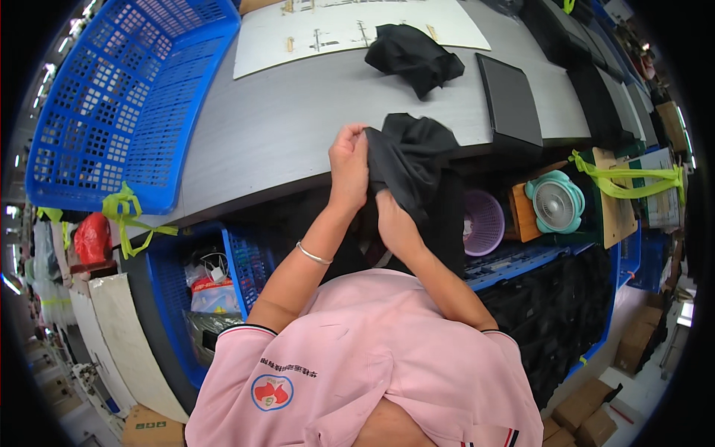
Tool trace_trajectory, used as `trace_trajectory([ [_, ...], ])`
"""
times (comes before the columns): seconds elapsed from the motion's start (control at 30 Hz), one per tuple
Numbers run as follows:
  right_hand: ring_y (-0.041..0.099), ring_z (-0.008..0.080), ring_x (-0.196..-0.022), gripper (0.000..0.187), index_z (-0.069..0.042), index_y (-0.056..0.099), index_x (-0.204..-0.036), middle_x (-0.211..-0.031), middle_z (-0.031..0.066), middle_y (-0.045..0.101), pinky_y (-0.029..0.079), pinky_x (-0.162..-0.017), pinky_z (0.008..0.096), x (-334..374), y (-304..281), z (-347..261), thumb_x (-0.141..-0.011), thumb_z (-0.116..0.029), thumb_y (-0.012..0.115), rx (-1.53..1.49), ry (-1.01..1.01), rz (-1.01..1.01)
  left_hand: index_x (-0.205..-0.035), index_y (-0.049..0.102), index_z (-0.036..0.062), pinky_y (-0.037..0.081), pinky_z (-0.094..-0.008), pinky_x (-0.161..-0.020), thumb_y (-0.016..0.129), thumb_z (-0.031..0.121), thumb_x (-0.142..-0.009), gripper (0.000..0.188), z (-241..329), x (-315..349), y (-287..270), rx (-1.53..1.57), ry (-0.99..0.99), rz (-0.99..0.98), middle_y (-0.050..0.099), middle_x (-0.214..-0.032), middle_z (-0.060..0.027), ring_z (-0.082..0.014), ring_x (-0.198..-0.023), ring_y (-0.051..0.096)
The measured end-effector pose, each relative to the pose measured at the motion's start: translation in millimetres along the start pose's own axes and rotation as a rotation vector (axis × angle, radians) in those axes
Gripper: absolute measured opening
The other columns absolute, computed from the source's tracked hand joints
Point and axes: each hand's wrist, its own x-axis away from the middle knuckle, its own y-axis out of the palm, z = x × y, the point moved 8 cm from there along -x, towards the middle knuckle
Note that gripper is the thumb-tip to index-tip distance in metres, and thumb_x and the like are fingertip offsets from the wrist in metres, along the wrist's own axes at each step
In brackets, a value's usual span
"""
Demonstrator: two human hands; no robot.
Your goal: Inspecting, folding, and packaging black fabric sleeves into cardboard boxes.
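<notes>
A piece of black cloth (pixel 413 153) hangs at the front edge of the grey table, partly over it. My left hand (pixel 348 167) pinches its left edge, with fingers and thumb closed on the fabric. From below, my right hand (pixel 398 227) reaches up under or into the cloth. The right fingers are covered by the fabric, so their grip does not show. A second crumpled black cloth (pixel 414 59) lies farther back on the table, overlapping a white board (pixel 261 56).
A large blue crate (pixel 195 112) stands at the table's left. Right of the cloth is a dark flat panel (pixel 511 100). Below the table edge are a purple basket (pixel 485 223), a teal fan (pixel 555 201) and a blue bin (pixel 173 276) with bags. Dark fabric (pixel 551 313) fills the lower right.
</notes>
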Motion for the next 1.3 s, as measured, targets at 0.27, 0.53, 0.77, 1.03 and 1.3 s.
trace_trajectory([
  [0.27, 0.061, 0.0144, -0.112, 0.067, 0.001, 0.025, -0.154, -0.132, 0.0118, 0.058, 0.045, -0.102, 0.0311, 68, -21, 7, -0.099, -0.017, 0.06, -0.693, 0.602, -0.369, -0.094, 0.065, 0.0016, 0.045, -0.0191, -0.067, 0.063, 0.011, -0.098, 0.01, 62, -37, -61, -0.066, 0.22, 0.213, 0.062, -0.082, 0.0023, -0.0025, -0.073, 0.054],
  [0.53, 0.043, 0.0411, -0.135, 0.063, 0.003, 0.038, -0.142, -0.155, 0.0251, 0.03, 0.038, -0.11, 0.0447, -13, -61, -42, -0.085, -0.002, 0.066, 0.203, -0.023, 0.157, -0.09, 0.064, 0.0016, 0.047, -0.0198, -0.067, 0.072, 0.006, -0.089, 0.009, 61, 41, 25, -0.371, 0.185, -0.06, 0.064, -0.08, 0.0025, -0.0032, -0.074, 0.057],
  [0.77, 0.072, 0.0197, -0.087, 0.018, 0.0, 0.07, -0.104, -0.106, 0.0103, 0.072, 0.056, -0.076, 0.0305, -6, -75, 39, -0.093, 0.002, 0.056, -0.287, 0.654, 0.025, -0.088, 0.066, 0.0014, 0.036, -0.016, -0.058, 0.069, 0.01, -0.094, 0.01, 75, 47, 6, -0.295, 0.144, -0.105, 0.063, -0.075, 0.0041, 0.0008, -0.067, 0.05],
  [1.03, 0.061, 0.0066, -0.071, 0.01, -0.005, 0.061, -0.098, -0.087, 0.0009, 0.066, 0.049, -0.062, 0.0207, -2, -49, 10, -0.094, -0.013, 0.065, -1.12, 0.609, -0.19, -0.1, 0.065, 0.0031, 0.048, -0.0193, -0.062, 0.062, 0.017, -0.099, 0.014, -3, 67, 12, 0.258, -0.578, -0.301, 0.065, -0.084, -0.0012, -0.0063, -0.069, 0.059],
  [1.3, 0.06, 0.0043, -0.07, 0.008, -0.002, 0.066, -0.085, -0.076, -0.0009, 0.066, 0.047, -0.062, 0.0204, 14, 23, 37, -0.087, -0.002, 0.074, -0.568, 0.668, -0.403, -0.125, 0.062, -0.0007, 0.056, -0.0373, -0.092, 0.066, 0.003, -0.094, 0.032, -31, 169, 38, 0.733, -0.91, -0.869, 0.065, -0.126, -0.0099, -0.0212, -0.11, 0.065],
])
